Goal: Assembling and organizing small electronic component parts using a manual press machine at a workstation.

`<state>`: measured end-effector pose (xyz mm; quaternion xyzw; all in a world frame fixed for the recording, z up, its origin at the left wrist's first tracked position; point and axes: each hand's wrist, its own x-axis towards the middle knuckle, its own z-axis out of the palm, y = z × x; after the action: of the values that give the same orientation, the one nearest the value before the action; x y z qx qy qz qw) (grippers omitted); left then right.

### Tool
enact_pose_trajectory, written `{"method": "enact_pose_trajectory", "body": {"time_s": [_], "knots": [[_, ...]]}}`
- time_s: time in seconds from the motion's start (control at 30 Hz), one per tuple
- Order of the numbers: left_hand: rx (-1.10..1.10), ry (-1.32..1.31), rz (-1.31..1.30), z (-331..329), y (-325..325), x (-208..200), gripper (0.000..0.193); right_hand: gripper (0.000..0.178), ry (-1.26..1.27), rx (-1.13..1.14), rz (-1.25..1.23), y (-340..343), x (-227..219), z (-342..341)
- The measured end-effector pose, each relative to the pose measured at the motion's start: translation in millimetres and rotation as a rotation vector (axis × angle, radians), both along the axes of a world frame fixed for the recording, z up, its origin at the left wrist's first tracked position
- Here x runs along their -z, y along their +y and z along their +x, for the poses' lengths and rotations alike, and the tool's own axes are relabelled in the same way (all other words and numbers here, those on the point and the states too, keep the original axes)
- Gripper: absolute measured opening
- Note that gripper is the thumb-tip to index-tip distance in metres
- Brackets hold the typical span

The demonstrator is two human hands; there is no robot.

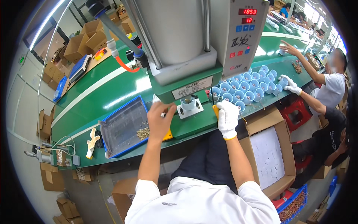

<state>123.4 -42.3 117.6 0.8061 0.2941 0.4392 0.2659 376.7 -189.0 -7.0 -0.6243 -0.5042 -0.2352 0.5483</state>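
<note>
My left hand [160,119], bare with a ring on one finger, is beside the press with its fingers bent. A small white piece [156,99] shows just beyond those fingers; whether they hold it is hidden. A yellow box [167,135] sits close to that wrist. My right hand [227,118], in a white glove, is closed at another yellow box [215,110], covering most of it. Between my hands, a pale cup [188,103] stands under the press head [190,84], on a white metal plate [191,111] with dark bolts.
Many light blue cups [246,86] with small pieces inside stand right of the press. A blue-rimmed tray [123,125] holds a small heap of bits; a glove [92,143] lies left of it. An open carton [266,156] is at my right. A co-worker [333,82] reaches among cups.
</note>
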Motion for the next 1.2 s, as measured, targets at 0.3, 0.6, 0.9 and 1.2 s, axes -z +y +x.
{"method": "enact_pose_trajectory", "body": {"time_s": [0.3, 0.6, 0.9, 1.2], "knots": [[0.182, 0.344, -0.194, 34.0, 25.6, -52.5, 0.029, 0.018, 0.005, -0.010, 0.045, -4.7, -15.5, -12.9], [0.211, 0.549, -0.218, 49.7, 33.9, -45.0, 0.036, 0.018, 0.009, -0.031, 0.043, -11.9, -25.0, -11.3], [0.198, 0.673, -0.313, 52.4, 40.6, -57.5, 0.035, 0.023, -0.024, -0.041, 0.043, -15.4, -30.9, -8.2], [0.130, 0.278, -0.221, -12.7, 23.5, -1.6, 0.024, 0.030, 0.091, -0.095, 0.035, -18.3, -14.4, 0.9]]}}
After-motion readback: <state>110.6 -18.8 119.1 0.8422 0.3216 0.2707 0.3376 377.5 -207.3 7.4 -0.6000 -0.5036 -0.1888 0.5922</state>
